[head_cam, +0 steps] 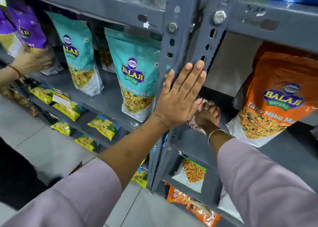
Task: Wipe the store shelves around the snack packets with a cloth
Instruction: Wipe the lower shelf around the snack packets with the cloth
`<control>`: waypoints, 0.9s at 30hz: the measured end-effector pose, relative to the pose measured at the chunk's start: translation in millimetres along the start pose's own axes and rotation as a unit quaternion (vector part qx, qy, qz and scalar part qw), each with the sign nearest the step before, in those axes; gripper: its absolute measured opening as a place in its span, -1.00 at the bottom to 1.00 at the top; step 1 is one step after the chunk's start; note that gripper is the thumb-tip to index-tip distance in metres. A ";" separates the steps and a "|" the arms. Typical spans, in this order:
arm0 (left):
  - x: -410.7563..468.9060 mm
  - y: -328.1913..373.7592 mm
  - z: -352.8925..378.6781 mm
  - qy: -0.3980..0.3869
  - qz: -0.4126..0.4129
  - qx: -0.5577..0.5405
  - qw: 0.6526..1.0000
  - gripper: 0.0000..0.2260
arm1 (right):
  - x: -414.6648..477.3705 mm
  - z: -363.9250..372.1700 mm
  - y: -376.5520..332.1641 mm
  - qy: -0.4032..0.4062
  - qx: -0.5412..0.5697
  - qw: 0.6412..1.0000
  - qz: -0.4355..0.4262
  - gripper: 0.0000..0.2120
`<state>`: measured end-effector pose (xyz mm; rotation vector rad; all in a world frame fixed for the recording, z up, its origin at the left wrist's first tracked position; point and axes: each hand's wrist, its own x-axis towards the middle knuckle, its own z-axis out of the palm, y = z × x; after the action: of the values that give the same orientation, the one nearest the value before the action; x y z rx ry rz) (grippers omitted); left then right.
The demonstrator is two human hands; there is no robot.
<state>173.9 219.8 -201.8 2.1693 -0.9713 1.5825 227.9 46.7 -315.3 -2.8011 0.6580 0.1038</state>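
Note:
My left hand (182, 96) lies flat with fingers spread against the grey slotted upright post (173, 42) between two shelf bays. Behind it, my right hand (207, 116) presses a red-and-white patterned cloth (192, 122) onto the grey shelf (189, 140) of the right bay, just left of an orange snack packet (277, 96). A teal snack packet (136, 73) stands upright in the left bay close to the post, with a second teal packet (77, 51) further left.
Another person's hand (32, 61) reaches into the left bay near purple packets (25, 25). Yellow packets (103, 126) fill the lower left shelves. More packets (193, 173) lie on lower right shelves. Grey tiled floor (48, 149) lies at lower left.

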 end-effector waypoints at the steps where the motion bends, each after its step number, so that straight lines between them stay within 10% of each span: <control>1: 0.1 -0.2 0.4 0.002 0.000 -0.002 1.000 -0.44 | 6.9 -2.1 1.8 -0.005 0.008 1.000 0.004 -0.39; 13: -1.1 0.4 4.3 0.016 0.005 0.008 1.000 -0.45 | 212.4 69.4 55.2 -0.065 0.055 0.996 0.016 -0.12; 18: 0.2 1.7 3.9 0.014 0.001 0.015 1.000 -0.44 | 74.3 -13.0 -1.7 -0.056 0.028 0.994 -0.088 -0.35; 27: 1.6 2.2 1.2 0.009 0.001 0.005 1.000 -0.43 | -35.5 -10.8 -3.4 -0.042 0.037 0.974 -0.220 -0.16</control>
<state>173.6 217.0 -201.1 2.1585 -0.9622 1.6084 197.8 61.9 -299.5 -2.7763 0.0134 0.1069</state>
